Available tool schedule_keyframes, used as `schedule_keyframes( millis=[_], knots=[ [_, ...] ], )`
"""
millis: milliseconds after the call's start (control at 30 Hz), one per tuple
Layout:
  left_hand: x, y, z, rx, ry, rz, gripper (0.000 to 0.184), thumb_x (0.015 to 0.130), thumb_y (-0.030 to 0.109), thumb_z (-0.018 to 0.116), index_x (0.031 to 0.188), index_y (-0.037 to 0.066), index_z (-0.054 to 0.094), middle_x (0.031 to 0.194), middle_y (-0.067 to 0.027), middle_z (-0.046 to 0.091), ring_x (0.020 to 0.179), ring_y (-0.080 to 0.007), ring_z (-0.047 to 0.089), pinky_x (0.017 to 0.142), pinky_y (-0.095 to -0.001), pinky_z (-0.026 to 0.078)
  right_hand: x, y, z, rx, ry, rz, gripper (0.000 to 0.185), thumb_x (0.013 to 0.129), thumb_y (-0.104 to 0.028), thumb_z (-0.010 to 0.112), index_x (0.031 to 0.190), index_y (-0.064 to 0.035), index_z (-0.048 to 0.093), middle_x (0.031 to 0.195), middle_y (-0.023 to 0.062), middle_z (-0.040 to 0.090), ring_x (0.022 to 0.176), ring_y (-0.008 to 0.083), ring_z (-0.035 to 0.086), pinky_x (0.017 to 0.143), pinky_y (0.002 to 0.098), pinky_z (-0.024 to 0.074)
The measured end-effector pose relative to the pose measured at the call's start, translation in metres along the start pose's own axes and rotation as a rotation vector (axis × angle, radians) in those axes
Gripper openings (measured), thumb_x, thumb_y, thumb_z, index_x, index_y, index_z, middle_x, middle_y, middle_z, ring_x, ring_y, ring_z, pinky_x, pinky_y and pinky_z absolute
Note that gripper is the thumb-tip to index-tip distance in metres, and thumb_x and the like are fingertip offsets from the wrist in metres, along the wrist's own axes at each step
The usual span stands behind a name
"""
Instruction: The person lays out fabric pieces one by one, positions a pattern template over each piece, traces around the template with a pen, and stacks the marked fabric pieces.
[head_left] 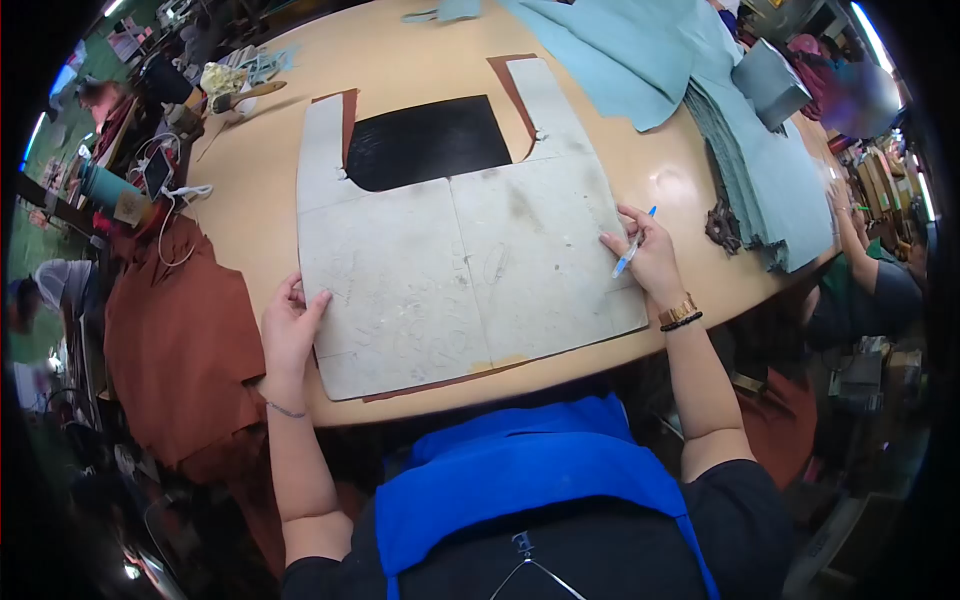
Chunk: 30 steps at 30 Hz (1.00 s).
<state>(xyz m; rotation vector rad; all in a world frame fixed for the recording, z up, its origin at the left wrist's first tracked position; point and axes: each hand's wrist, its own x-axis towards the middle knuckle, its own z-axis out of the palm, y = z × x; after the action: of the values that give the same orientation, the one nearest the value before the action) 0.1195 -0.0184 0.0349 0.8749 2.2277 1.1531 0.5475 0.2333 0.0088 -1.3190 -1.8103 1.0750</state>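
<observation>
A large pale grey pattern board [400, 270] with two upright arms lies on the tan table, in front of me. Reddish-brown material [515, 105] shows beneath it along the arms' inner edges and at the bottom edge. In the gap between the arms a black sheet [430, 140] is visible. My left hand [297, 325] grips the board's left edge, thumb on top. At the right edge, my right hand [645, 250] holds the board and also a blue-and-clear pen [634, 242] between its fingers.
Light blue sheets [640, 60] are piled at the right, with a grey box [770, 82] on them and a dark object [722, 227] beside them. Brown leather [180, 340] hangs over the left edge. A brush [250, 96] lies at the back left. Other people work at both sides.
</observation>
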Motion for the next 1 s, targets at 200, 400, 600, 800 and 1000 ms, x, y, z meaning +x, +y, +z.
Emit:
schedule_keyframes(
  millis=[200, 400, 600, 800, 1000],
  knots=[
    [0.011, -0.017, 0.0, 0.007, -0.024, -0.024, 0.06, 0.082, 0.017, 0.078, 0.132, -0.006, 0.054, 0.08, 0.0008, 0.054, 0.07, -0.0065, 0.051, 0.063, -0.0212, 0.045, 0.001, -0.005, 0.003, 0.052, 0.006, 0.06, 0.056, 0.078, -0.011, 0.082, 0.127, 0.001, 0.06, 0.082, -0.0043, 0.049, 0.071, 0.0046, 0.048, 0.057, 0.0204, 0.0419],
    [0.016, -0.028, 0.002, 0.012, -0.011, 0.018, 0.059, 0.082, 0.018, 0.078, 0.131, -0.005, 0.055, 0.077, 0.0006, 0.055, 0.068, -0.0072, 0.051, 0.062, -0.0224, 0.045, 0.006, -0.004, 0.001, -0.069, -0.003, 0.067, 0.056, 0.075, -0.016, 0.085, 0.124, 0.0, 0.062, 0.088, -0.0006, 0.053, 0.077, 0.0107, 0.053, 0.068, 0.0262, 0.0483],
    [0.013, -0.007, -0.002, 0.305, -0.001, -0.008, 0.056, 0.081, 0.028, 0.078, 0.128, 0.004, 0.06, 0.075, -0.0002, 0.058, 0.068, -0.011, 0.057, 0.065, -0.0287, 0.048, 0.012, -0.015, -0.003, -0.323, -0.043, 0.015, 0.052, 0.076, -0.022, 0.085, 0.12, -0.0022, 0.065, 0.081, 0.0021, 0.057, 0.073, 0.0105, 0.055, 0.069, 0.0266, 0.0475],
    [0.017, -0.003, -0.01, 0.344, -0.072, 0.027, 0.05, 0.083, 0.023, 0.079, 0.125, 0.004, 0.06, 0.074, 0.0019, 0.053, 0.067, -0.0077, 0.054, 0.061, -0.0245, 0.045, 0.02, -0.02, -0.018, -0.446, -0.149, 0.0, 0.048, 0.078, -0.025, 0.082, 0.117, -0.0025, 0.066, 0.079, 0.0053, 0.063, 0.074, 0.0137, 0.06, 0.072, 0.029, 0.0497],
    [0.03, -0.051, -0.015, -0.01, -0.149, 0.128, 0.049, 0.086, 0.011, 0.075, 0.129, -0.001, 0.056, 0.077, 0.0054, 0.049, 0.067, -0.004, 0.048, 0.059, -0.0197, 0.041, 0.009, -0.003, -0.018, -0.201, -0.036, 0.062, 0.039, 0.079, -0.017, 0.08, 0.114, -0.0044, 0.068, 0.079, -0.0011, 0.063, 0.072, 0.01, 0.058, 0.07, 0.0259, 0.049]
  ],
)
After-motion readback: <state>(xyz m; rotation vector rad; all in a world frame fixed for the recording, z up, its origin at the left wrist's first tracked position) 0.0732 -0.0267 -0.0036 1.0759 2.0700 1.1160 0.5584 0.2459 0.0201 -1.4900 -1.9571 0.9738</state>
